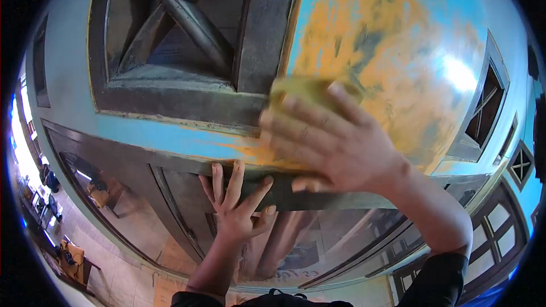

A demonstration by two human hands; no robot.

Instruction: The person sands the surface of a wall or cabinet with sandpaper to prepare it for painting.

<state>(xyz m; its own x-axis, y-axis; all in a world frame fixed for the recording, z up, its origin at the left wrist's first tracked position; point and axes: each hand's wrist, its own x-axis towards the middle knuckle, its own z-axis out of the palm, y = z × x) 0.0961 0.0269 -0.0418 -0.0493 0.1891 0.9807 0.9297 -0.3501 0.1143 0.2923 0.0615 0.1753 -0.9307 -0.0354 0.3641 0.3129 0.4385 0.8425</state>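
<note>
My right hand (335, 142) lies flat over a yellow sheet of sandpaper (310, 88), pressing it to the patchy wall (392, 79). Both the hand and the sheet are smeared by motion, and the palm hides much of the sheet. Orange, blue and dark patches show on the wall around it. Lower down, my left hand (236, 204) has its fingers spread, with the tips against the dark wooden door frame (170, 165). Nothing is held in it.
A dark wooden vent frame with crossed bars (176, 5) is set in the wall at upper left. Another crossed vent (486, 105) sits to the right. Below are glass panes (318, 244). A brown chair (74, 258) stands on the tiled floor at lower left.
</note>
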